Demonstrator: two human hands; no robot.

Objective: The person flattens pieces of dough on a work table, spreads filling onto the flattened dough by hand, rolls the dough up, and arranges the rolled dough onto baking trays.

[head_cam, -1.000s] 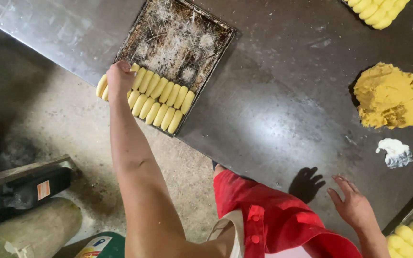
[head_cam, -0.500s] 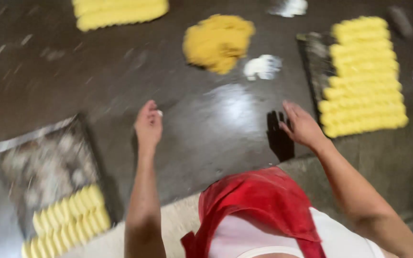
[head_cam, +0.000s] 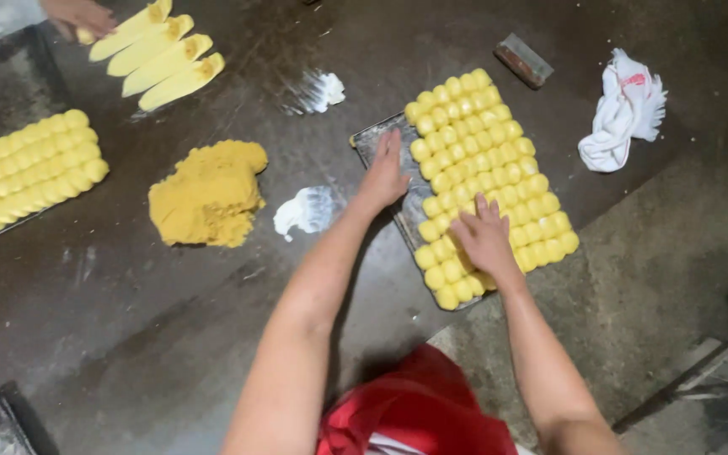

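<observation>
The tray of yellow dough pieces sits at the dark desk's near edge. My left hand, grip flat, steadies its bare end; my right hand rests spread on the pieces, holding nothing. I should press lightly to keep the rows tidy.

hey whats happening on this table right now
A person leans over a dark worktable. Their left hand presses on the bare edge of a baking tray, and their right hand rests on the yellow dough pieces filling it. A mound of yellow filling sits to the left. Another person's hand works at the far corner.
</observation>
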